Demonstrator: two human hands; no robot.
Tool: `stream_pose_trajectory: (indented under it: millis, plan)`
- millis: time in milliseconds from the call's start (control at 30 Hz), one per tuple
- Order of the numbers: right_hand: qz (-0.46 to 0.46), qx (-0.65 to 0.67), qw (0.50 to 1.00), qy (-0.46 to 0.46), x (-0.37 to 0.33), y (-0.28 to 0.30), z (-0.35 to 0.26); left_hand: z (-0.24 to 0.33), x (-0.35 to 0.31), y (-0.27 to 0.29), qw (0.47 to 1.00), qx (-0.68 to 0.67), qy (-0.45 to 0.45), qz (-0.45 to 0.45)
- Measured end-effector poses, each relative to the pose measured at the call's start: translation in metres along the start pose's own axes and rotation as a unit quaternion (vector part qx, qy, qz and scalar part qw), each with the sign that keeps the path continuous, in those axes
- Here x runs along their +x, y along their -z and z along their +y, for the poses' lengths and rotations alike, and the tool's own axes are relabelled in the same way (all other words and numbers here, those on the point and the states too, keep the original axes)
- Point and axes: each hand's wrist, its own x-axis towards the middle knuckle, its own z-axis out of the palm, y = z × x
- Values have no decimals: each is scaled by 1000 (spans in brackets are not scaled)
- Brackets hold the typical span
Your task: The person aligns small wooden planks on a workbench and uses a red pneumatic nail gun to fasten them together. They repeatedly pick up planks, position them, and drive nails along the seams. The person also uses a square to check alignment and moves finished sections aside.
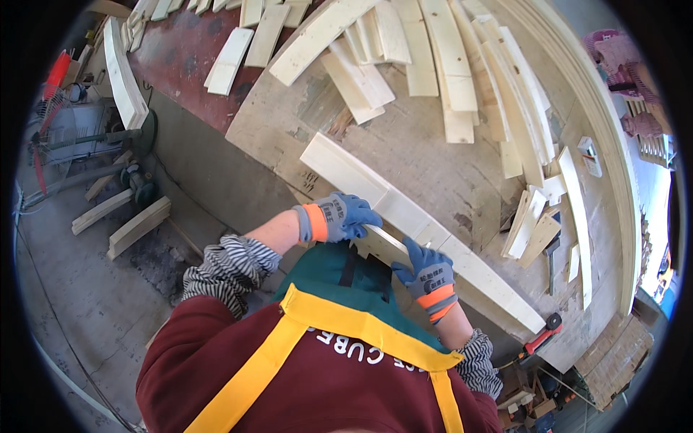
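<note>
Both my hands wear blue work gloves with orange cuffs. A short pale wooden board (385, 245) lies between them at the table's near edge, close to my green apron. My left hand (346, 216) has its fingers wrapped over the board's left end. At the right end, my right hand (427, 271) grips it, thumb against the near side. Just beyond, a long row of pale planks (411, 209) runs slantwise along the edge of the worktable (289, 123). How much of the held board hangs below the edge is hidden by my hands.
Many loose planks (440, 58) lie fanned across the far side. Right of them are a hammer (551, 261), a small white box (590, 156) and a red-handled tool (543, 335) at the edge. A fan (54, 137) and wood blocks (139, 227) stand left. Another person (639, 86) is at far right.
</note>
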Motion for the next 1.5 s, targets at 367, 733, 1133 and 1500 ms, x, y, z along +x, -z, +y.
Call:
stream_pose_trajectory:
  millis: [367,733,1133,1500]
  plan:
    - [348,236,904,71,164,64,67,-118,33,127,793,236,203,524]
    - [321,366,873,-20,64,-2,76,-236,36,177,839,117,337,411]
    - [205,-76,969,118,-17,-3,98,-2,65,-37,938,275,-163,130]
    - [344,-17,933,103,9,-117,143,-79,24,-30,888,453,-3,71]
